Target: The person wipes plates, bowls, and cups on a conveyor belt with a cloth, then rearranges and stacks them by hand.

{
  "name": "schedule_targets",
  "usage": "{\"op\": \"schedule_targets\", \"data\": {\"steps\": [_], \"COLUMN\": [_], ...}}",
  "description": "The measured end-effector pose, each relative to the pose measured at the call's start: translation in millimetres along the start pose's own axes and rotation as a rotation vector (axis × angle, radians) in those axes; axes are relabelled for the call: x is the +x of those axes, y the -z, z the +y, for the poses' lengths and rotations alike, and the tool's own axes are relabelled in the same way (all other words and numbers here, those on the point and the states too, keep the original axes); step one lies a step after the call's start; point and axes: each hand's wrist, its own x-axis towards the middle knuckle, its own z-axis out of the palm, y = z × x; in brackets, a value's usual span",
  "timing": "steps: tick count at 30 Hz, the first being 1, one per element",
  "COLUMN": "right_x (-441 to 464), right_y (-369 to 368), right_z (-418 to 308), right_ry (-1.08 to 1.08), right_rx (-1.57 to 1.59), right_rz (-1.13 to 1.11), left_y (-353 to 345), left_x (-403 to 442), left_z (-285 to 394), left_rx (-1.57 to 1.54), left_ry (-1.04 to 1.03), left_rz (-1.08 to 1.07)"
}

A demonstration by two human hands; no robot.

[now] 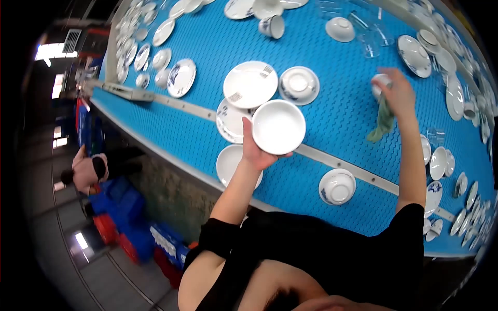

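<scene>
My left hand (256,152) is closed on a plain white bowl (278,127), whose hollow faces up toward me. Beneath and behind it lie a white plate (250,83) with dark printed marks and a blue-patterned plate (228,120). Another white dish (228,163) sits near my left wrist. Out to the right, my right hand (398,96) grips a green cloth (384,122) that hangs down. A small white piece (380,87), perhaps a cup, shows at its fingers; motion blur hides its exact form.
The blue belt (342,124) carries an upturned bowl (337,186), a bowl on a plate (299,86), a patterned cup (272,27) and drinking glasses (369,44). More crockery crowds both ends. A metal strip (363,175) crosses the belt. Another person (89,171) stands at far left by blue crates (122,202).
</scene>
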Motion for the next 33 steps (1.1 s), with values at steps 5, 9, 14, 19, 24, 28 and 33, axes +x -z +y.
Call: {"op": "schedule_targets", "data": {"steps": [5,9,14,19,24,28,33], "right_x": [73.5,89.9,64.4,-37.9,-119.7,-96.5,24.7], "right_y": [-36.2,-60.5,-52.9,-3.7,36.5,71.6,117.7], "right_z": [1.1,22.7,26.0,-34.5,-53.6,18.0,216.0], "right_ry": [-0.129,-0.226,-0.045,0.445,0.653,0.373,-0.116], "right_rx": [-0.27,-0.273,0.227,0.529,0.462,0.311,-0.116], "right_rz": [0.006,-0.052,-0.11,-0.605,-0.827,-0.591,0.173], "left_y": [1.4,53.7,78.6,-7.6,-67.2,-54.7,20.6], "left_x": [-43.0,-98.5,-141.5,-93.8,-52.7,-67.1,-133.4], "left_z": [3.3,6.3,-6.1,-47.8,-90.1,-109.1,-116.5], "left_rx": [0.346,0.711,1.517,1.48,0.865,0.995,1.44], "left_ry": [-0.13,-0.154,-0.112,-0.654,0.034,-0.103,-0.694], "left_rz": [0.18,0.634,0.953,0.564,0.121,0.356,0.652]}}
